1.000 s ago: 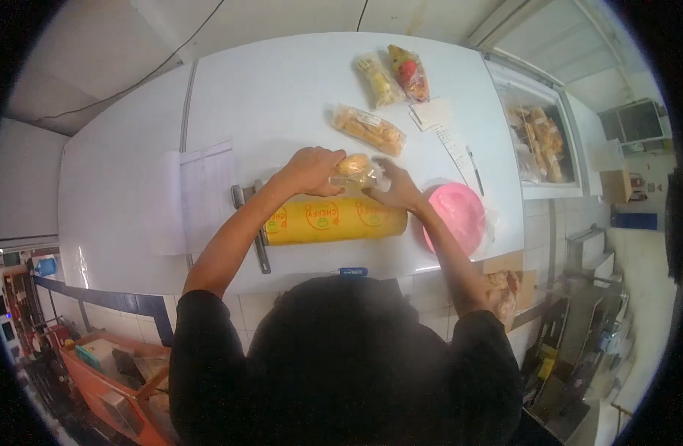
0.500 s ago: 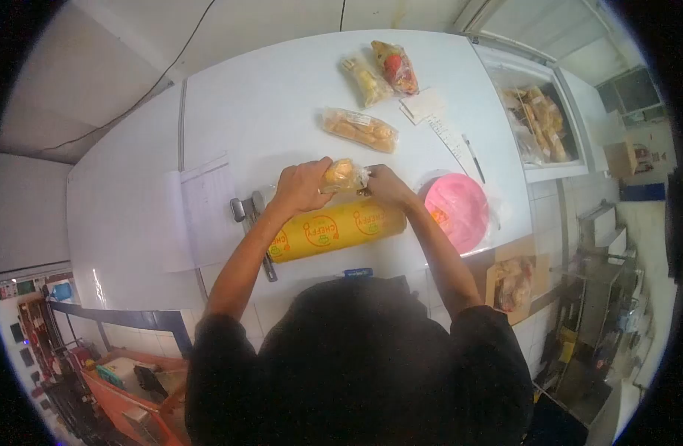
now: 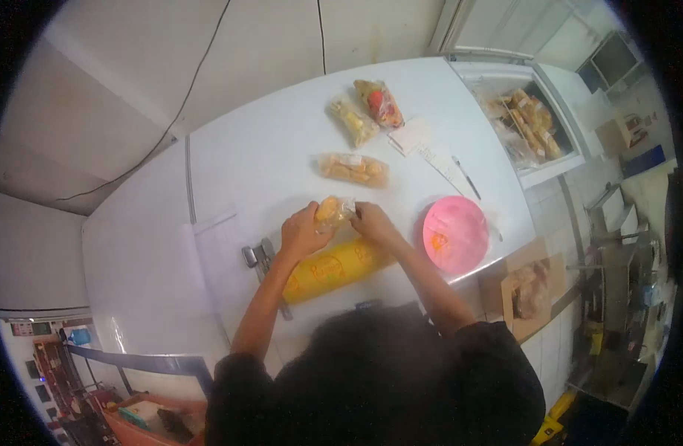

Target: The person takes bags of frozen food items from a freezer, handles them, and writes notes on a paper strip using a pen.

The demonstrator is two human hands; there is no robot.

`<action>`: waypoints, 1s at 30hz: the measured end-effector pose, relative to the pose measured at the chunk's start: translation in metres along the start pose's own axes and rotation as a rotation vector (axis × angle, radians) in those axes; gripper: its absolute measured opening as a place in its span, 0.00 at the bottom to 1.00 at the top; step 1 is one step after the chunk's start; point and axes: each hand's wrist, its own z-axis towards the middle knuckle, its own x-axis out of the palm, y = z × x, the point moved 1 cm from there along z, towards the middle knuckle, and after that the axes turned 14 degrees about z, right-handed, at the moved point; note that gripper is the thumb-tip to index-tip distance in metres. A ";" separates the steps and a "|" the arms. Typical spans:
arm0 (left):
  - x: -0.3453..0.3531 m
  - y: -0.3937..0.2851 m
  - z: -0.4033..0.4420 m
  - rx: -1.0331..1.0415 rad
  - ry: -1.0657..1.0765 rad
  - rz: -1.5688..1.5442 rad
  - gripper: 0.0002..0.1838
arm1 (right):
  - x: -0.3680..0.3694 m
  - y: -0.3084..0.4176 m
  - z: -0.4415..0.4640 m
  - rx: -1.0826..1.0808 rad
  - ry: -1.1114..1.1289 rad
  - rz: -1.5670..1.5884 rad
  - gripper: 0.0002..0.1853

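My left hand is closed around a clear plastic bag of yellowish food, which looks like bread or pastry. At the bag's right end, the fingers of my right hand pinch the gathered plastic. Just below both hands lies a yellow roll of cling film with orange print, partly covered by my forearms. Beyond my hands, a clear pack of light brown rolls rests on the white table.
Farther back lie a pale yellow food bag and a bag with red contents. Papers and a pen are to their right. A pink plate sits near the right edge, a metal tool at left, an open freezer beyond.
The camera view has tilted, so the table appears lower. The bag stays between my two hands, turned slightly, with my right fingers still at its end.
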 end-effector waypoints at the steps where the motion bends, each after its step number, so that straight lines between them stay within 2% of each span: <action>1: 0.001 0.004 0.000 0.005 -0.020 0.005 0.24 | 0.001 0.000 0.000 -0.044 0.022 0.063 0.17; 4: 0.007 0.014 0.011 0.192 -0.130 -0.016 0.29 | 0.007 -0.011 0.006 -0.064 0.060 0.145 0.17; 7: -0.001 0.008 0.020 0.283 -0.038 -0.142 0.33 | -0.006 0.008 -0.007 -0.124 0.067 0.251 0.18; 8: -0.010 0.003 0.022 0.197 0.106 -0.114 0.35 | -0.013 0.020 -0.015 -0.117 0.105 0.327 0.19; 9: -0.016 -0.001 0.024 0.108 0.248 -0.088 0.37 | -0.006 0.005 -0.009 -0.158 0.070 0.263 0.21; 10: -0.016 -0.003 0.024 0.116 0.218 -0.078 0.37 | 0.002 -0.012 0.001 -0.195 0.034 0.201 0.22; 12: -0.012 -0.008 0.023 0.143 0.147 0.030 0.36 | -0.012 0.014 -0.015 -0.118 0.067 0.249 0.25; 16: -0.004 -0.013 0.028 0.104 0.116 0.061 0.32 | -0.009 0.014 -0.012 -0.145 0.025 0.171 0.27; 18: 0.000 -0.011 0.026 0.135 0.090 0.003 0.32 | -0.002 0.005 -0.004 -0.012 0.059 0.111 0.27; 19: -0.002 -0.013 0.022 0.140 0.074 0.007 0.32 | -0.005 0.014 -0.006 -0.030 0.047 0.107 0.27; 21: -0.002 -0.015 0.017 0.147 0.047 0.007 0.32 | -0.003 0.025 -0.018 0.087 -0.055 -0.003 0.27; 22: -0.003 -0.016 0.016 0.148 0.035 0.002 0.31 | 0.003 0.017 -0.011 0.077 -0.063 0.000 0.27; 24: -0.001 -0.020 0.010 0.148 0.002 0.014 0.30 | 0.014 -0.004 0.010 0.308 0.034 -0.050 0.26; 28: 0.004 -0.026 0.002 0.105 -0.071 -0.019 0.28 | 0.021 -0.016 0.013 0.308 0.007 -0.031 0.24; 30: 0.010 -0.026 -0.001 0.062 -0.050 0.010 0.28 | 0.022 -0.015 0.013 0.196 -0.022 -0.158 0.20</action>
